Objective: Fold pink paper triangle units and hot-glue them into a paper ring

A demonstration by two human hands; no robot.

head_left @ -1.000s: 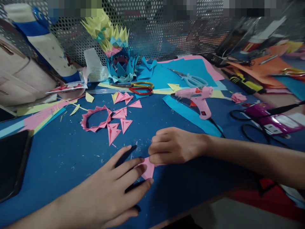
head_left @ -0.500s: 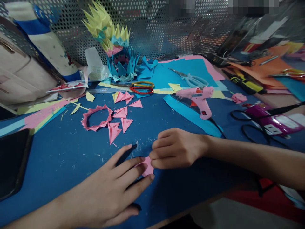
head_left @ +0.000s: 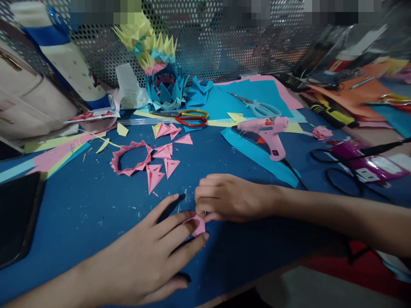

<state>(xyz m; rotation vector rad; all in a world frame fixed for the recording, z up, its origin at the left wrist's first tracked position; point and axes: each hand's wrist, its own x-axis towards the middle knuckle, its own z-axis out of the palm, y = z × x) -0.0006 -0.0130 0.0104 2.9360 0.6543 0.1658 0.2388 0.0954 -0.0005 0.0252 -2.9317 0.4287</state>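
Note:
A small pink paper piece (head_left: 199, 226) lies on the blue table between my two hands. The fingers of my left hand (head_left: 154, 248) are spread, and some of them press flat on the paper. My right hand (head_left: 227, 197) is closed, its fingertips pinching the paper's upper right edge. Beyond them sit a ring of pink folded paper (head_left: 114, 162) and several loose pink folded triangles (head_left: 154, 177). A pink glue gun (head_left: 268, 128) rests on its side past my right hand, over a curved blue paper strip (head_left: 250, 152).
Red-and-yellow scissors (head_left: 192, 114) and light blue scissors (head_left: 263, 108) lie farther back near blue sheets (head_left: 276, 92). A yellow and blue paper model (head_left: 165, 92) stands by the mesh panel. A black phone (head_left: 19, 218) is at left, a purple power strip (head_left: 369, 164) at right.
My right hand has moved slightly left, and the pink paper's right edge is now bent upward at its fingertips. My left hand has stayed nearly still.

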